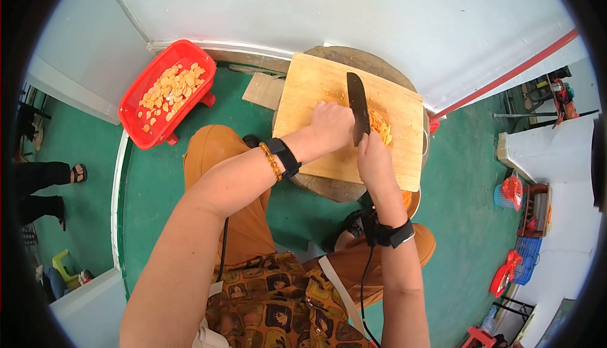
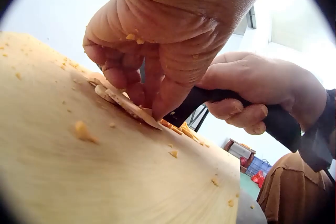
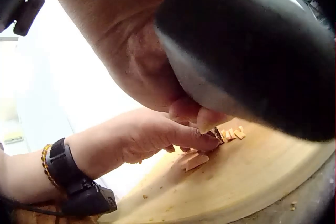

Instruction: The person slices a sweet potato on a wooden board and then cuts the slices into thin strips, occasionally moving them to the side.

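Observation:
A thin stack of carrot slices (image 2: pixel 128 107) lies on the wooden cutting board (image 1: pixel 306 88). My left hand (image 1: pixel 333 123) holds it down with curled fingertips and thumb. My right hand (image 1: pixel 375 161) grips the black handle of a kitchen knife (image 1: pixel 358 101), whose dark blade stands right beside the left fingers. Cut carrot shreds (image 1: pixel 382 128) are heaped on the blade's right side, and small crumbs dot the wood. In the right wrist view the knife handle's end (image 3: pixel 247 56) looms large, and the slices (image 3: pixel 196 162) poke out below the left fingers.
The board rests on a round wooden stump (image 1: pixel 325 188). At the left, a red plastic basin (image 1: pixel 134 104) with more carrot slices stands on the green floor. A bowl (image 1: pixel 415 204) with orange shreds is partly hidden beneath the board's near right corner. A white wall (image 1: pixel 316 6) rises behind.

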